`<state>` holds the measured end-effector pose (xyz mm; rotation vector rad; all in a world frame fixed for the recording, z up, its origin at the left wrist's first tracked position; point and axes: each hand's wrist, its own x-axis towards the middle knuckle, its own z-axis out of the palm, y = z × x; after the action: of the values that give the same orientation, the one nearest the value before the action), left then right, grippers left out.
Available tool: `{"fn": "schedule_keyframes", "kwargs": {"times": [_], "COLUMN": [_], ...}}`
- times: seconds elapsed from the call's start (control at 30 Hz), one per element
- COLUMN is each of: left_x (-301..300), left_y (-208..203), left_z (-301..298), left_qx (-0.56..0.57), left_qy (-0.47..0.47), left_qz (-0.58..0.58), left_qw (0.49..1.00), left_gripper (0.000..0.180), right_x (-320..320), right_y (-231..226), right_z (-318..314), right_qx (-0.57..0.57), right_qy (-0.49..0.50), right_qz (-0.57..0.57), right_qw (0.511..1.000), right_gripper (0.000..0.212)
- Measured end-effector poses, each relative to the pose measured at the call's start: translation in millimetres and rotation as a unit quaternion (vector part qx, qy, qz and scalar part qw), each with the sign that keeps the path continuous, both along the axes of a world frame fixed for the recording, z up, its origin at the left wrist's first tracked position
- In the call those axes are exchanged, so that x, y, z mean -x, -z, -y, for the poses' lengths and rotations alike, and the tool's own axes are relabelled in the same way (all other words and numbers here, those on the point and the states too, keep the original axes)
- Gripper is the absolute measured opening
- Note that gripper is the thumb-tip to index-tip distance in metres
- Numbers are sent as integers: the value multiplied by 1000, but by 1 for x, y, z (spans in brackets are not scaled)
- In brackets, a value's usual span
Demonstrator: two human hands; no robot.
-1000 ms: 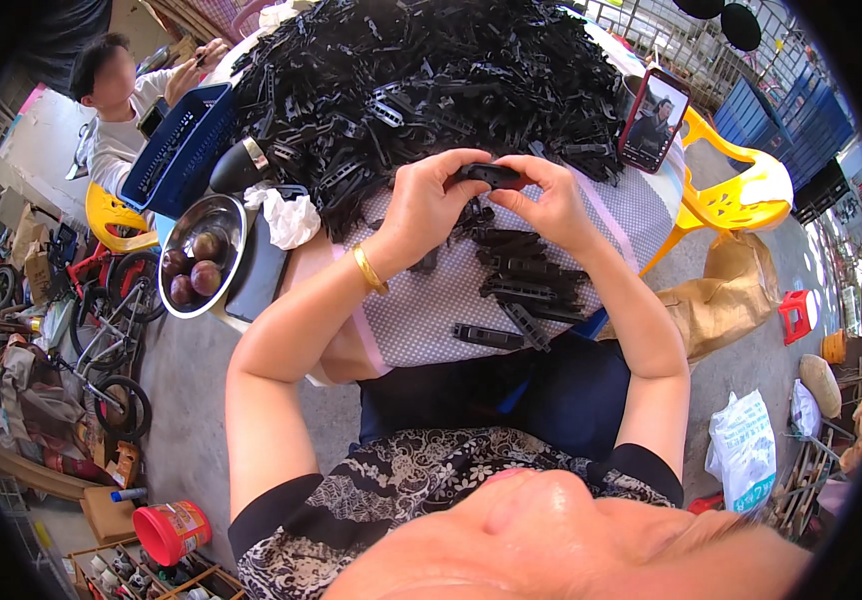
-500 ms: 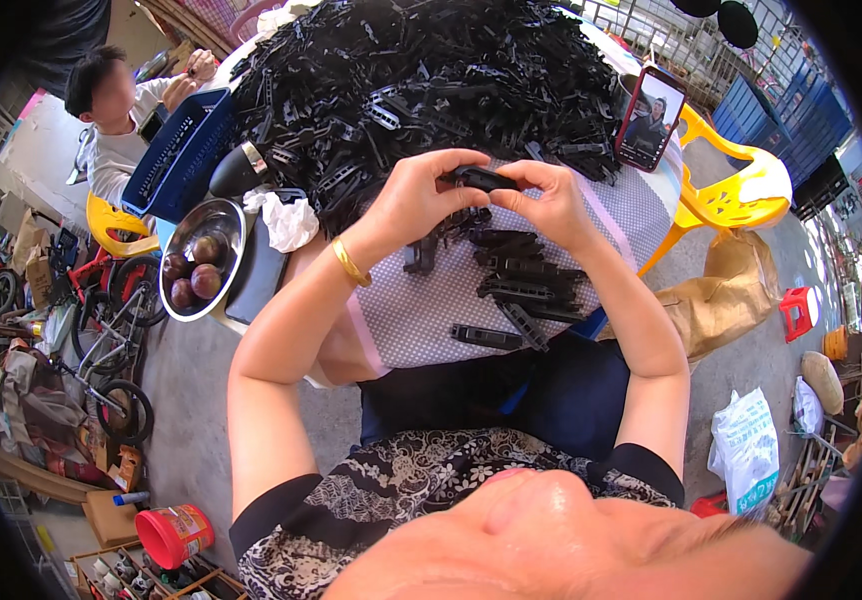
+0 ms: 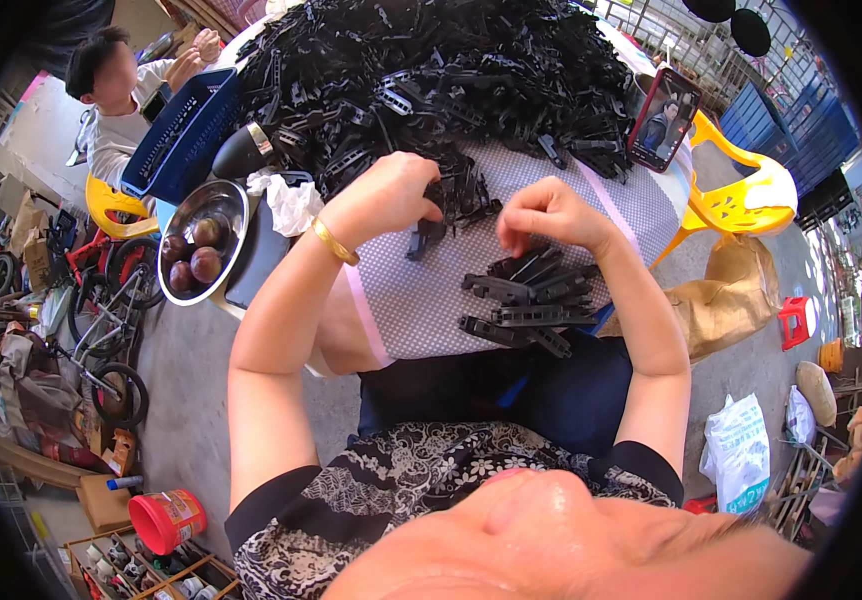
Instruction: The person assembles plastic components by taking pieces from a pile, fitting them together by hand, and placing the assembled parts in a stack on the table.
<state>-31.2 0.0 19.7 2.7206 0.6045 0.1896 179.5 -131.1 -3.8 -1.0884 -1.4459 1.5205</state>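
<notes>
My left hand [image 3: 396, 198] is bent over the near edge of a big heap of black plastic parts [image 3: 421, 75], its thumb and fingers closed around a black piece that mostly hides behind them. Just below the thumb a short black part [image 3: 425, 240] rests on the dotted cloth [image 3: 406, 310]. My right hand [image 3: 556, 215] hovers above a small pile of long black plastic pieces [image 3: 536, 290], with fingers loosely curled and thumb apart. Nothing shows in it, though the fingertips are slightly blurred. A gold bangle [image 3: 334, 242] circles my left wrist.
Left of the heap are a blue basket [image 3: 183, 130], a dark bottle-shaped object [image 3: 241, 150], crumpled tissue [image 3: 291, 205] and a metal bowl [image 3: 166, 265] of dark round fruit. A phone [image 3: 664, 120] stands at right, near a yellow chair [image 3: 751, 190]. Another person sits far left.
My hands have come apart. The black piece held between them has left view; my right hand moved down over the small pile, whose pieces have shifted. My left hand dropped slightly to the parts.
</notes>
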Motion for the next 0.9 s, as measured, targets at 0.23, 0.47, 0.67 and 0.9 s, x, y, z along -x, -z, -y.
{"fn": "schedule_keyframes", "kwargs": {"times": [0.23, 0.47, 0.67, 0.9], "left_x": [-2, -12, -23, -28], "left_y": [7, 4, 7, 19], "left_z": [-6, 7, 9, 6], "left_qx": [-60, -13, 87, 396], "left_qy": [-14, -28, -52, -104], "left_qz": [0, 168, 291, 332], "left_qw": [998, 985, 951, 850], "left_gripper": [26, 35, 30, 23], "right_x": [10, 7, 4, 4], "right_y": [14, 22, 16, 20], "right_z": [-12, -13, -13, -15], "right_qx": [-294, -368, -354, -342], "right_qy": [179, 219, 216, 354], "right_qz": [298, 379, 410, 387], "right_qw": [890, 820, 812, 780], "right_gripper": [25, 16, 14, 29]}}
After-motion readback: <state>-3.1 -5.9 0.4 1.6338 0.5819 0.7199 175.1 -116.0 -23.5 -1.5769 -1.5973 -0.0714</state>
